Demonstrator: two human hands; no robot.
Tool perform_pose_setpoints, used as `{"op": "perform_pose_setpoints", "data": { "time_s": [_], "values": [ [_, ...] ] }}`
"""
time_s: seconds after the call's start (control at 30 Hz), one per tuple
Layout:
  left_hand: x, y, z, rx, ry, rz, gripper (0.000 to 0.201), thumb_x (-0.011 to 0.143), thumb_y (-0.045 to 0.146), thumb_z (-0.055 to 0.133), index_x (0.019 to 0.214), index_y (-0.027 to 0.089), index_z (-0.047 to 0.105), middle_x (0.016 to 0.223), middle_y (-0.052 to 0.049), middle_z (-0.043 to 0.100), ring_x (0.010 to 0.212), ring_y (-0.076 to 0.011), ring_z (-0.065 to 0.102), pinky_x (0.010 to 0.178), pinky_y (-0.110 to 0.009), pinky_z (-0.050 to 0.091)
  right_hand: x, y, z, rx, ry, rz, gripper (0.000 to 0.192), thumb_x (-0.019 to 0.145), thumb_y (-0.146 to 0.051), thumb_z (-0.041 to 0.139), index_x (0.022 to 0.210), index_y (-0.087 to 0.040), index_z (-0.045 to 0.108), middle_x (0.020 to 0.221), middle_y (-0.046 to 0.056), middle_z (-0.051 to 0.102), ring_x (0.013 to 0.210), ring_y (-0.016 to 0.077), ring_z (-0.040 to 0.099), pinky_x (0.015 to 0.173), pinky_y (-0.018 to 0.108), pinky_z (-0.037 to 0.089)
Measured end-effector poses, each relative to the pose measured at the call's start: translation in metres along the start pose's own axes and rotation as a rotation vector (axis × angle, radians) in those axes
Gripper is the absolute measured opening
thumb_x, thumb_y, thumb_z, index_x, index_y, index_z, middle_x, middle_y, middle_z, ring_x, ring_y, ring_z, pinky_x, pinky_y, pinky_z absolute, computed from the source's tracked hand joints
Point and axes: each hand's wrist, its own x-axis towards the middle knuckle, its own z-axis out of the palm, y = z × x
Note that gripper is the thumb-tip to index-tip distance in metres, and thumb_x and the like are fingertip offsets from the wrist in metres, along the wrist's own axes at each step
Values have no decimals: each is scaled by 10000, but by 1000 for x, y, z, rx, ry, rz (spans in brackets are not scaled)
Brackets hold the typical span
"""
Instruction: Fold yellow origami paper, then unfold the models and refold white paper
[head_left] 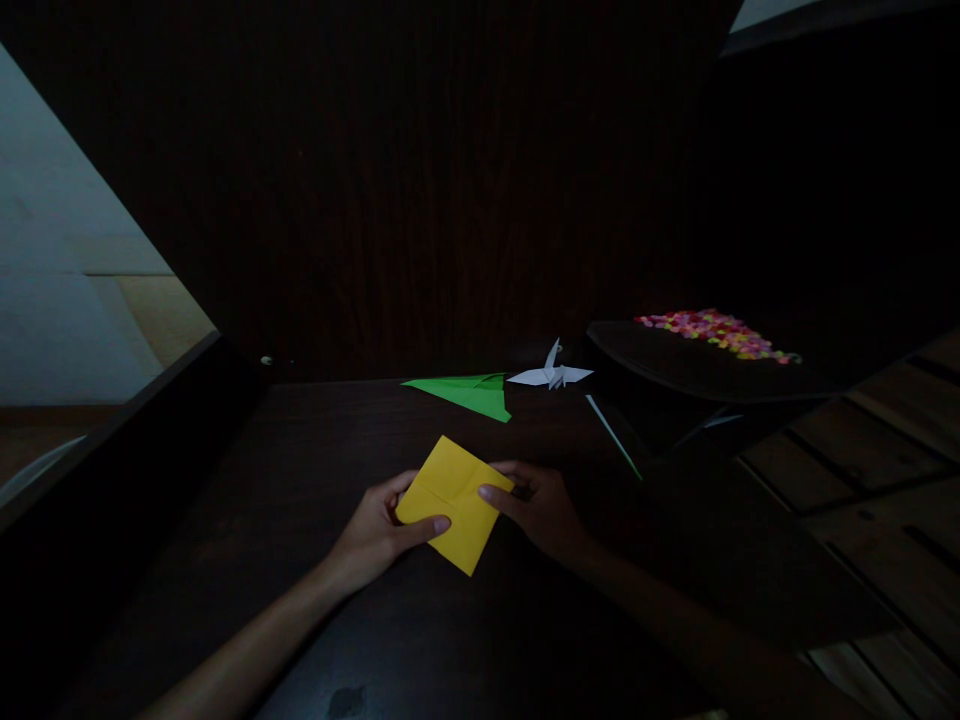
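Two hands hold one yellow paper square [454,503], which lies low over the dark surface [300,450] near its front edge. The left hand [371,535] pinches the square at its left corner, thumb laid across the top near the lower left edge and the other fingers tucked beneath, out of sight. The right hand [541,510] grips the square's right corner, with a fingertip pressed on top and the rest of the hand beside and behind the sheet. Creases cross the square's face, dividing it into quarters; its underside is hidden.

Behind the yellow square, further from the person, a green folded paper [471,391] lies flat, pointed to the left. Just right of that stands a white paper crane [551,374], its wings spread. Right of the yellow square and beyond it, a thin pale strip [613,435] runs at a slant; what it is cannot be made out in the gloom. Further right, a dark shallow tray [675,365] carries a heap of small coloured bits [716,332], pink, yellow and orange, too small to identify. The tray's near edge melts into shadow.

Both forearms are cut off at the lower border. The upright panel behind the folded pieces is almost black, and wooden floor planks [885,500] show at the right.
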Motion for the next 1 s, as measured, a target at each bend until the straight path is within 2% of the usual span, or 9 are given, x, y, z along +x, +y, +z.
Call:
{"op": "perform_pose_setpoints", "data": {
  "time_s": [0.23, 0.5, 0.73, 0.87, 1.0],
  "values": [
    [0, -1, 0, -9, -4, -14, 467, 669, 251, 825, 1098, 168, 658, 1027, -79, 742, 942, -262, 697, 833, -376, 557, -1, -4, 1, 21, -35, 6, 272, 740, -392, 729, 928, -196, 735, 819, 51, 760, 712, 217, 703, 608, 299, 544],
    [-2, -3, 0, -28, -86, -30, 468, 674, 220, 823, 1110, 175, 658, 1039, -85, 739, 973, -273, 689, 858, -397, 554, -2, -5, 3, 52, -31, 11, 244, 736, -385, 733, 906, -210, 739, 797, 34, 760, 707, 217, 707, 606, 295, 553],
    [-2, -1, 0, -13, -71, -33, 487, 664, 204, 820, 1119, 157, 653, 1037, -85, 740, 952, -268, 692, 837, -387, 560, -3, -2, 4, 171, -71, 46, 275, 732, -368, 749, 939, -189, 723, 811, 36, 759, 716, 201, 711, 625, 283, 554],
    [-2, -1, 0, -25, -28, -22, 472, 648, 209, 833, 1085, 159, 661, 1024, -76, 747, 936, -263, 700, 825, -371, 568, -3, -4, 6, 305, -129, 121, 327, 693, -362, 782, 949, -175, 700, 820, 43, 755, 716, 206, 719, 602, 292, 581],
    [0, -3, -1, -38, 84, 0, 467, 608, 234, 862, 1030, 154, 678, 989, -75, 758, 907, -267, 708, 805, -363, 578, -3, -5, 8, 368, -239, 151, 335, 677, -378, 798, 884, -134, 697, 768, 55, 736, 629, 184, 709, 570, 297, 593]
  ]
}}
